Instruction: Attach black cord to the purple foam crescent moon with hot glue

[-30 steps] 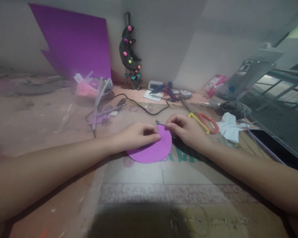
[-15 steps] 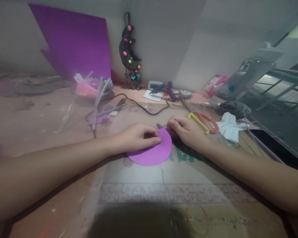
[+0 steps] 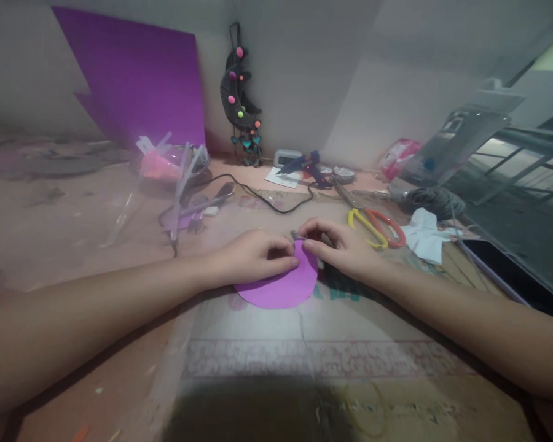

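The left hand (image 3: 258, 256) holds the purple disc (image 3: 281, 291), its thumb flat on the upper face and its fingers curled at the far edge. The disc lies under and to the right of that hand, its near rim and right side uncovered, low over the table (image 3: 239, 322). The right hand (image 3: 343, 248) is at the disc's upper right edge, thumb and forefinger narrowly spaced, with the thumb tip over or against the rim. A bit of grey cord (image 3: 295, 235) shows at the disc's far edge, between the two hands; whether the right fingers pinch it, I cannot tell. Just beyond the right hand lie scissors (image 3: 363, 217) with yellow and orange handles, then a crumpled tissue (image 3: 426, 236), with dark yarn (image 3: 435, 202) behind it and a phone (image 3: 511, 276) near the right forearm. Past the disc, a black cable (image 3: 276, 211) curves across the table, and a glue gun (image 3: 306, 164) rests near the wall. Farther left are clear sticks (image 3: 179, 196), and a purple sheet (image 3: 142, 80) leans on the wall beside a dark moon ornament (image 3: 234, 110).
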A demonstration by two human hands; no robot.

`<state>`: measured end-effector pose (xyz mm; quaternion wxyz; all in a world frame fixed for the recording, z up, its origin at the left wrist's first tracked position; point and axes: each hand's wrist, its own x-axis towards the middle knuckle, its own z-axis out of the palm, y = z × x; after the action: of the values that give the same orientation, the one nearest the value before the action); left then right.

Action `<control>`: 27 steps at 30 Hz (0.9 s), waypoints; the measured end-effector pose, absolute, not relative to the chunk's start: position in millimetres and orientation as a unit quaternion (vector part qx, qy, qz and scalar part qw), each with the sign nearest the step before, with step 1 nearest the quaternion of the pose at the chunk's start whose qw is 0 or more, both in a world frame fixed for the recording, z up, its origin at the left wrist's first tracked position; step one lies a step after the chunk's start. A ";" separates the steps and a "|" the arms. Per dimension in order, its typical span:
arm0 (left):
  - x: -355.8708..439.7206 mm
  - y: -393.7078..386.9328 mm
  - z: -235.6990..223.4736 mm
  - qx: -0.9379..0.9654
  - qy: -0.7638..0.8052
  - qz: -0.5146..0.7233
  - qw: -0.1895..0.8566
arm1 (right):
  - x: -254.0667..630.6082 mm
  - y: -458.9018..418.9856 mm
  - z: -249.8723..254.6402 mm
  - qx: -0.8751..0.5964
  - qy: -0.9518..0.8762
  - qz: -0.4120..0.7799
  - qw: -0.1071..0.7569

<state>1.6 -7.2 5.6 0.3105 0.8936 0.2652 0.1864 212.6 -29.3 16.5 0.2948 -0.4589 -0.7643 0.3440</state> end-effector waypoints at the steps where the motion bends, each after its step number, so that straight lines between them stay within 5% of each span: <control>1: 1.9 -7.5 5.5 0.897 0.262 0.187 0.302 | 211.8 -29.7 16.1 -0.464 -0.754 0.363 0.291; 27: 3.6 -6.3 1.9 0.923 0.236 0.193 0.233 | 206.9 -27.4 15.9 -0.461 -0.687 0.430 0.361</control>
<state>3.6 -6.3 1.9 0.2334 0.9234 0.2358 0.1929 206.9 -27.4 15.9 0.3611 -0.4612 -0.6870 0.4300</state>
